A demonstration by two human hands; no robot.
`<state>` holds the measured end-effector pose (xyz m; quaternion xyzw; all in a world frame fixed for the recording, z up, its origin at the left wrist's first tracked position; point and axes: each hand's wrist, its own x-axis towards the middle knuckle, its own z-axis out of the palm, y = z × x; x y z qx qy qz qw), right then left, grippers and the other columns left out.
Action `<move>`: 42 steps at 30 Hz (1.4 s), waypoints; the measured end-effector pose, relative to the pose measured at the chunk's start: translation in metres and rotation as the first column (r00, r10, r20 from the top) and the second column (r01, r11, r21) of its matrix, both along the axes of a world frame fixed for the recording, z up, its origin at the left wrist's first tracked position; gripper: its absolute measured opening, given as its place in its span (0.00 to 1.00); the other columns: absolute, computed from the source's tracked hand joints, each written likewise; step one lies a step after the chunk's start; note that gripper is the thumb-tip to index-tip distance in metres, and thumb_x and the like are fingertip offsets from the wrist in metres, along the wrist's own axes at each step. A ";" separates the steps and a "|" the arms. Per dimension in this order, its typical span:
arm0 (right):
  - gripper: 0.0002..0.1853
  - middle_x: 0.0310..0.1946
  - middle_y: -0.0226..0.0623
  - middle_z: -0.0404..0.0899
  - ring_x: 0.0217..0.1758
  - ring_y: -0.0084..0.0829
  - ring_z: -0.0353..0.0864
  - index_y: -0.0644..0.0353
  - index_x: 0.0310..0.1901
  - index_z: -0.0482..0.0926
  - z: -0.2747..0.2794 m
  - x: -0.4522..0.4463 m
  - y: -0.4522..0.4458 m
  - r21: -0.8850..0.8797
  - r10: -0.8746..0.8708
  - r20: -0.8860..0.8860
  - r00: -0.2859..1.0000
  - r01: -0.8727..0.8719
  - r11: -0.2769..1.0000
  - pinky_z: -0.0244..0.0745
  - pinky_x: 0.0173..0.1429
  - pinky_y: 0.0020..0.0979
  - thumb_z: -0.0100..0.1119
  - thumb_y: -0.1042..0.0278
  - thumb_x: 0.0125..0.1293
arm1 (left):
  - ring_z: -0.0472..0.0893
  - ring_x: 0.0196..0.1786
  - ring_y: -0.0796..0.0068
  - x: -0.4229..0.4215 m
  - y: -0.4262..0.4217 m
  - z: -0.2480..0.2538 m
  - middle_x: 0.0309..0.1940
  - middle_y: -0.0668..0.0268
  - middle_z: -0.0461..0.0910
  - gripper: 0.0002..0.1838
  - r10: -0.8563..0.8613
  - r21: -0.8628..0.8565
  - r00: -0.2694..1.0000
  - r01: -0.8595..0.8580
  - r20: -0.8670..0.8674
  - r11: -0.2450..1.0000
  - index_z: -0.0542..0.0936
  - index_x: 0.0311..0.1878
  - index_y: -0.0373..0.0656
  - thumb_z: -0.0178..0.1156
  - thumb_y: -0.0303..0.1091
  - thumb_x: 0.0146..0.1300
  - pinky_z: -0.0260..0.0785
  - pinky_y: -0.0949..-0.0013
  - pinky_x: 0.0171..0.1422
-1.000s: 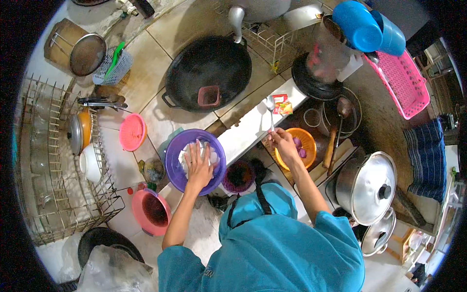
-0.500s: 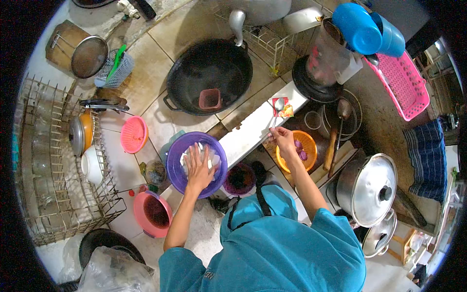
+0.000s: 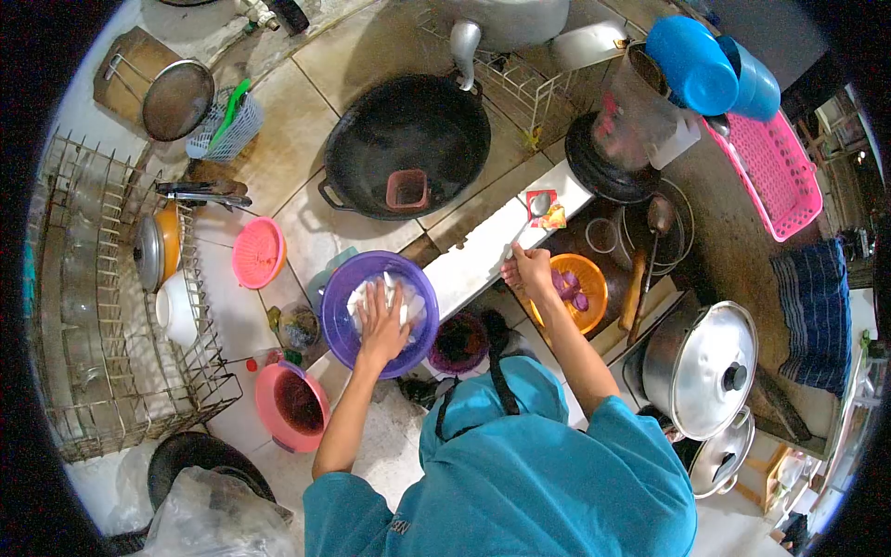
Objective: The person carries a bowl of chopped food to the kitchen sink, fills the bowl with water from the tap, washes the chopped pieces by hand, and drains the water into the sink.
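The purple bowl looks like smooth, slightly glossy plastic, and the spoon is bright, polished metal against a shiny printed sachet. Plastic also makes up the orange basket, the perforated pink basket and the glossy blue cups. The wok is dark, mostly matt metal; the big pot's lid is silvery and reflective. The ladle handle appears wooden, the striped towel soft woven cloth, the teal shirt matt fabric. Smooth, stained tiles meet a white ledge with a rough, chipped edge. The plastic bag is crinkled and translucent.
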<state>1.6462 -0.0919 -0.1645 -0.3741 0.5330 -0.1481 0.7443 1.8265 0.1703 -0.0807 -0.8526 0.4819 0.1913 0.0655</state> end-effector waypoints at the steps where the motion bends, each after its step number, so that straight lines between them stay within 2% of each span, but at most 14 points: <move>1: 0.24 0.19 0.45 0.80 0.16 0.31 0.79 0.72 0.28 0.77 -0.001 0.000 -0.001 0.003 0.015 0.002 1.000 -0.015 1.000 0.76 0.20 0.31 0.53 0.56 0.74 | 0.38 0.78 0.37 0.000 0.001 0.000 0.77 0.44 0.40 0.44 -0.001 -0.009 1.000 0.001 -0.003 1.000 0.51 0.77 0.47 0.63 0.40 0.61 0.38 0.31 0.76; 11: 0.28 0.17 0.42 0.79 0.13 0.30 0.76 0.70 0.25 0.78 -0.008 0.004 -0.003 -0.049 0.118 -0.094 0.988 -0.123 0.991 0.72 0.17 0.31 0.49 0.52 0.75 | 0.40 0.78 0.35 0.002 0.009 -0.012 0.77 0.43 0.41 0.41 -0.031 -0.084 0.999 0.031 -0.009 0.996 0.49 0.78 0.49 0.57 0.40 0.66 0.36 0.29 0.75; 14: 0.28 0.17 0.41 0.80 0.14 0.29 0.76 0.70 0.25 0.79 -0.001 -0.001 -0.001 -0.107 0.148 -0.100 0.984 -0.158 0.982 0.71 0.18 0.30 0.49 0.51 0.75 | 0.40 0.78 0.35 -0.009 -0.004 0.022 0.77 0.44 0.38 0.41 0.016 -0.150 0.998 -0.025 -0.058 0.988 0.49 0.78 0.48 0.57 0.42 0.66 0.33 0.26 0.74; 19: 0.26 0.18 0.39 0.80 0.16 0.26 0.76 0.70 0.29 0.80 0.019 -0.009 -0.002 -0.093 0.255 -0.071 0.964 -0.261 0.961 0.69 0.20 0.27 0.49 0.52 0.75 | 0.39 0.78 0.35 -0.013 -0.010 0.012 0.78 0.46 0.36 0.42 -0.018 -0.009 0.999 0.017 -0.048 1.000 0.51 0.78 0.47 0.58 0.45 0.65 0.32 0.25 0.73; 24: 0.22 0.18 0.35 0.79 0.17 0.21 0.75 0.69 0.31 0.81 0.044 -0.005 0.006 -0.298 0.378 -0.052 0.924 -0.376 0.878 0.67 0.21 0.25 0.50 0.58 0.75 | 0.43 0.79 0.40 -0.011 -0.005 -0.001 0.79 0.53 0.39 0.43 -0.093 0.054 0.995 0.090 0.047 0.994 0.51 0.77 0.48 0.61 0.39 0.62 0.37 0.25 0.73; 25: 0.21 0.18 0.34 0.79 0.17 0.21 0.74 0.69 0.32 0.81 0.050 -0.004 0.008 -0.340 0.395 -0.046 0.918 -0.386 0.858 0.67 0.21 0.25 0.50 0.59 0.75 | 0.45 0.78 0.41 -0.010 -0.006 0.005 0.79 0.54 0.41 0.43 -0.054 0.106 0.999 0.054 0.005 0.993 0.53 0.77 0.48 0.63 0.37 0.61 0.39 0.30 0.75; 28: 0.20 0.17 0.37 0.79 0.18 0.20 0.75 0.72 0.32 0.82 0.075 0.004 0.018 -0.464 0.445 -0.046 0.894 -0.414 0.783 0.69 0.24 0.25 0.53 0.60 0.73 | 0.46 0.78 0.40 0.002 0.000 0.014 0.78 0.52 0.43 0.44 0.028 -0.068 0.985 -0.040 -0.170 0.997 0.55 0.77 0.51 0.66 0.36 0.59 0.42 0.37 0.77; 31: 0.13 0.21 0.43 0.81 0.20 0.34 0.79 0.68 0.33 0.82 0.087 0.014 0.032 -0.668 0.544 -0.107 0.833 -0.465 0.581 0.73 0.28 0.34 0.55 0.66 0.69 | 0.50 0.76 0.38 0.017 0.016 0.010 0.76 0.48 0.47 0.45 -0.043 -0.212 0.996 0.026 -0.077 0.977 0.57 0.76 0.53 0.68 0.42 0.58 0.47 0.38 0.75; 33: 0.09 0.25 0.48 0.82 0.27 0.47 0.83 0.66 0.34 0.82 0.110 0.022 0.048 -0.735 0.600 -0.168 0.782 -0.505 0.452 0.76 0.35 0.41 0.57 0.68 0.65 | 0.50 0.76 0.38 0.020 0.020 0.019 0.76 0.46 0.46 0.47 0.061 -0.273 0.987 -0.099 -0.146 0.957 0.55 0.76 0.52 0.69 0.44 0.56 0.47 0.41 0.76; 34: 0.08 0.24 0.48 0.82 0.28 0.49 0.83 0.66 0.35 0.81 0.129 0.025 0.057 -0.738 0.640 -0.157 0.752 -0.520 0.430 0.77 0.37 0.43 0.60 0.69 0.63 | 0.51 0.76 0.37 0.020 0.021 0.025 0.76 0.45 0.45 0.49 0.110 -0.299 0.977 -0.161 -0.182 0.940 0.55 0.77 0.52 0.70 0.46 0.55 0.47 0.42 0.77; 35: 0.09 0.27 0.48 0.82 0.31 0.44 0.84 0.67 0.39 0.81 0.131 0.029 0.066 -0.753 0.699 -0.155 0.698 -0.542 0.374 0.77 0.38 0.40 0.61 0.71 0.61 | 0.50 0.76 0.36 0.020 0.022 0.036 0.76 0.41 0.43 0.53 0.149 -0.269 0.966 -0.204 -0.210 0.941 0.53 0.77 0.48 0.73 0.46 0.52 0.50 0.47 0.77; 36: 0.11 0.29 0.47 0.82 0.34 0.39 0.85 0.68 0.43 0.80 0.133 0.034 0.073 -0.768 0.754 -0.154 0.639 -0.558 0.316 0.78 0.40 0.37 0.63 0.73 0.59 | 0.51 0.75 0.36 0.021 0.025 0.036 0.76 0.40 0.43 0.54 0.177 -0.234 0.958 -0.229 -0.224 0.945 0.52 0.77 0.47 0.73 0.45 0.51 0.51 0.47 0.76; 39: 0.22 0.46 0.53 0.79 0.49 0.49 0.81 0.65 0.53 0.76 0.127 0.055 0.096 -0.830 0.791 -0.314 0.525 -0.556 0.040 0.76 0.53 0.43 0.65 0.75 0.54 | 0.53 0.74 0.35 0.023 0.035 0.029 0.75 0.39 0.44 0.58 0.209 -0.155 0.958 -0.241 -0.198 0.958 0.51 0.76 0.41 0.76 0.41 0.46 0.55 0.48 0.75; 42: 0.33 0.60 0.59 0.67 0.61 0.57 0.71 0.63 0.61 0.70 0.106 0.085 0.112 -0.759 0.816 -0.440 0.376 -0.641 -0.114 0.70 0.63 0.45 0.67 0.76 0.51 | 0.54 0.74 0.36 0.017 0.034 0.013 0.74 0.40 0.47 0.59 0.253 -0.123 0.949 -0.278 -0.189 0.953 0.51 0.76 0.41 0.77 0.42 0.46 0.56 0.48 0.74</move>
